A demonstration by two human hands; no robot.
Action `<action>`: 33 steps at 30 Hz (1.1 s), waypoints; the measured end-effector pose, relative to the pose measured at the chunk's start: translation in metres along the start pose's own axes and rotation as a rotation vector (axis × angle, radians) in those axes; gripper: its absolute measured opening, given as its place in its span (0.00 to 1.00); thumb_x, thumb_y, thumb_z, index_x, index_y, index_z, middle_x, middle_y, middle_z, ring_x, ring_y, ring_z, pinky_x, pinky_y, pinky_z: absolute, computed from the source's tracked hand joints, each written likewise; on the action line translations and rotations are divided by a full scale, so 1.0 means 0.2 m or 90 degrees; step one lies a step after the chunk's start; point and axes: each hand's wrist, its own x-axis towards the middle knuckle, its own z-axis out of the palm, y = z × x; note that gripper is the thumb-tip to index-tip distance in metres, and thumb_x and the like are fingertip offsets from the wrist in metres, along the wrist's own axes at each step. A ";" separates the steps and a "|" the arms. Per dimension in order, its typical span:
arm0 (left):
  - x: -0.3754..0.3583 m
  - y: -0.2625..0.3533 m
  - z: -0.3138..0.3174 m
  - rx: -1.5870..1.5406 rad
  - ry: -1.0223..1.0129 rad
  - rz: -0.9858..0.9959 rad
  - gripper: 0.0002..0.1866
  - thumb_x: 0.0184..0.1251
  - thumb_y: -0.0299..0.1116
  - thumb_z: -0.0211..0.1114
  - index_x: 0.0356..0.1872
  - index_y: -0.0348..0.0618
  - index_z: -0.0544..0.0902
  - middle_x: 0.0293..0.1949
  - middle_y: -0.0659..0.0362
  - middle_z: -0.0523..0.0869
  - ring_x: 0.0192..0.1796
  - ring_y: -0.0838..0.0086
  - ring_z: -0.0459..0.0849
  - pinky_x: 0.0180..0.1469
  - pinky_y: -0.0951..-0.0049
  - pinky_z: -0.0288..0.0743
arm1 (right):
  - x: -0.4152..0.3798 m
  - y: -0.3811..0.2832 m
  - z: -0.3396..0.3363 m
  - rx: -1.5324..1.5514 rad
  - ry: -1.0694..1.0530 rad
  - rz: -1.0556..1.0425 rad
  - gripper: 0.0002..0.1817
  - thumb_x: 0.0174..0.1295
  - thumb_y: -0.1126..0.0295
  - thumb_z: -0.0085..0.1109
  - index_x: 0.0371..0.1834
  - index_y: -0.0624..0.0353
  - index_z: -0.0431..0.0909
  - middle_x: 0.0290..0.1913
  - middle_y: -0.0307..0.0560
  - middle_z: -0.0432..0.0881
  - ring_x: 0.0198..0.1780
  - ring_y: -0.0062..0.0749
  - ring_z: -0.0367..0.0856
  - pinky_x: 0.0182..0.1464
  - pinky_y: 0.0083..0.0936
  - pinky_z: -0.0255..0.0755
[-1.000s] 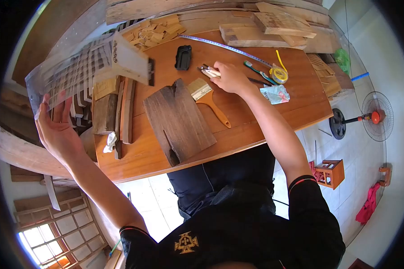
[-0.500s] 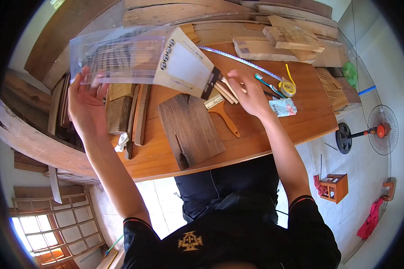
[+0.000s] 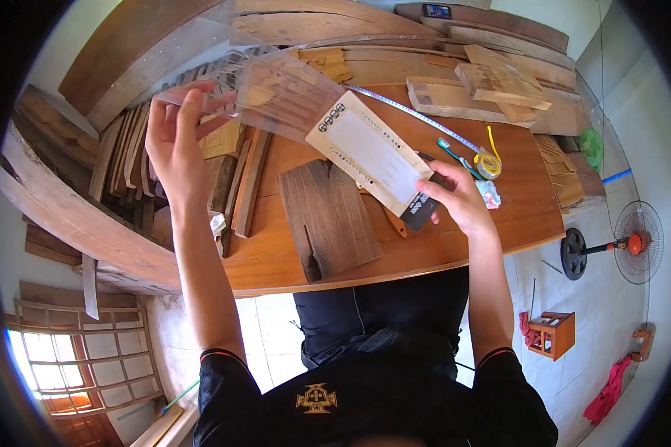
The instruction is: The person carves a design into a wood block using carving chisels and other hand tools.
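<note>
A clear plastic package [image 3: 276,89] with a printed card [image 3: 369,153] at its right end is held up over the table. My left hand [image 3: 177,141] grips the plastic at its left edge. The fingers of my right hand [image 3: 458,195] pinch the card near its dark lower corner, thumb on top. Below the package a dark wooden board [image 3: 324,223] lies flat on the table. Partly behind the card, an orange-handled brush [image 3: 396,222] shows only its handle.
On the wooden table [image 3: 440,246] are a yellow tape measure [image 3: 487,165] with its blade pulled out, a toothbrush [image 3: 458,156] and a small packet [image 3: 489,195]. Wood blocks [image 3: 499,86] are stacked at the back right, wood strips [image 3: 252,182] at the left. A fan [image 3: 634,243] stands right.
My right hand has moved down and right and now holds the card's dark end. The package has tilted, its card end lower. My left hand has risen slightly and shifted right.
</note>
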 end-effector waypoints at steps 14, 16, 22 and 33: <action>-0.52 -0.02 0.39 0.342 -0.502 0.515 0.17 0.51 0.30 0.82 0.41 0.50 0.85 0.50 0.63 0.89 0.66 0.59 0.85 0.73 0.45 0.74 | -0.12 0.02 0.19 0.473 0.085 -0.033 0.31 0.81 0.47 0.49 0.74 0.61 0.71 0.68 0.48 0.80 0.69 0.33 0.77 0.71 0.35 0.69; -0.55 -0.08 0.41 0.334 -0.499 0.515 0.17 0.51 0.30 0.82 0.42 0.50 0.85 0.51 0.63 0.88 0.67 0.59 0.84 0.73 0.46 0.74 | -0.16 0.02 0.22 0.567 0.037 -0.031 0.39 0.80 0.38 0.42 0.77 0.62 0.68 0.72 0.51 0.76 0.74 0.38 0.74 0.75 0.40 0.67; -0.56 -0.08 0.46 0.268 -0.550 0.462 0.20 0.54 0.40 0.83 0.46 0.49 0.87 0.54 0.60 0.88 0.68 0.57 0.83 0.76 0.45 0.69 | -0.23 0.06 0.30 0.313 0.144 -0.115 0.25 0.72 0.66 0.67 0.67 0.66 0.76 0.58 0.48 0.85 0.54 0.28 0.86 0.57 0.27 0.80; -0.72 -0.29 0.00 0.405 -0.311 0.122 0.06 0.69 0.26 0.64 0.44 0.37 0.83 0.57 0.45 0.87 0.62 0.50 0.84 0.67 0.52 0.75 | -0.84 0.31 -1.14 0.166 0.742 -0.168 0.18 0.74 0.66 0.61 0.61 0.63 0.76 0.59 0.47 0.81 0.60 0.35 0.82 0.52 0.48 0.89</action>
